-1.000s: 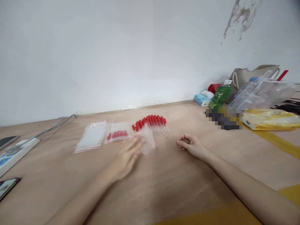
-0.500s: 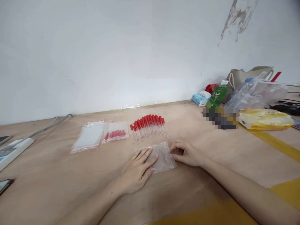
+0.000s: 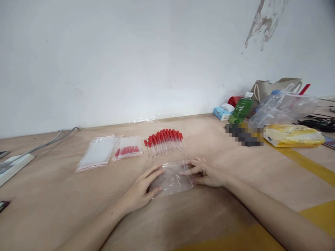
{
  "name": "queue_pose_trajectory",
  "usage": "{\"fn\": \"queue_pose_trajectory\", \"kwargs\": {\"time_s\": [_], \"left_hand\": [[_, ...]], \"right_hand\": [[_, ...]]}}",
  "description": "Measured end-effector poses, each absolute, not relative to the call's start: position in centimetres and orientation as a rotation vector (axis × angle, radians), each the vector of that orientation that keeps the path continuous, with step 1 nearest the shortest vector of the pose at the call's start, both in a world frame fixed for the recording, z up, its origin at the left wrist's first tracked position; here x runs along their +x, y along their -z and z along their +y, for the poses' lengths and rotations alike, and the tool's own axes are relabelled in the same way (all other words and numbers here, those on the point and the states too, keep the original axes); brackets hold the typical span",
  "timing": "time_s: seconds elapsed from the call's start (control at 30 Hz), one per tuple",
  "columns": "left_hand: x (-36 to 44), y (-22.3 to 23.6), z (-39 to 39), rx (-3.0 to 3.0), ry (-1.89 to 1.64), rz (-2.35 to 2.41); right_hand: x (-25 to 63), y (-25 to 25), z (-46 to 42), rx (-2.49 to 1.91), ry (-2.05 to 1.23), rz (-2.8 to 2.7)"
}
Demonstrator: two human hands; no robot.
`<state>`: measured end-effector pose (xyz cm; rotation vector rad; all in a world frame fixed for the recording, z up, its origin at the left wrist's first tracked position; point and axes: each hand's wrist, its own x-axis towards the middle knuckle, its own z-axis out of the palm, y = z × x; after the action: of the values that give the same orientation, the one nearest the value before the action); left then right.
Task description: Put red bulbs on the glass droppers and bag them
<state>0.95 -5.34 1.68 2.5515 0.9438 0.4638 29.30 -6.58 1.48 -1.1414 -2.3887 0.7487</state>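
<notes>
A clear zip bag (image 3: 171, 181) lies flat before me on the table, with nothing visible inside. My left hand (image 3: 142, 190) is curled around its left end, thumb on the near side and fingers on the far side. At the zip end, my right hand (image 3: 204, 173) has its fingers closed on the bag's right edge. Just beyond lies a fanned row of glass droppers (image 3: 164, 139) with red rubber bulbs, tips toward me. Left of them, a filled zip bag (image 3: 131, 148) shows several red bulbs through the plastic. A stack of flat zip bags (image 3: 96, 152) rests farther left.
A white power strip (image 3: 18, 169) with a grey cable is at the left. On the right stand a green bottle (image 3: 241, 109), a tissue pack (image 3: 222, 113), a yellow-white packet (image 3: 293, 136), a plastic bag (image 3: 285, 106) and a beige tote (image 3: 277, 87). A wall (image 3: 131, 62) closes off the back.
My left hand has slid left from lying spread on the zip bag to its left end. My right fingers have moved onto the zip edge, and the bag has shifted slightly toward me.
</notes>
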Motion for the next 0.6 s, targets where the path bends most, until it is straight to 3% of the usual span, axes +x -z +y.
{"fn": "queue_pose_trajectory", "kwargs": {"time_s": [0.2, 0.33, 0.6], "left_hand": [[0.4, -1.5, -4.8, 2.546, -0.454, 0.896], [0.9, -1.5, -4.8, 2.548, -0.479, 0.893], [0.9, -1.4, -4.8, 2.541, -0.478, 0.896]], "right_hand": [[29.5, -0.4, -6.1, -0.959, -0.941, -2.024], [29.9, 0.4, -4.4, -1.169, -1.054, -1.602], [28.9, -0.4, 4.0, -1.72, -0.692, -1.322]]}}
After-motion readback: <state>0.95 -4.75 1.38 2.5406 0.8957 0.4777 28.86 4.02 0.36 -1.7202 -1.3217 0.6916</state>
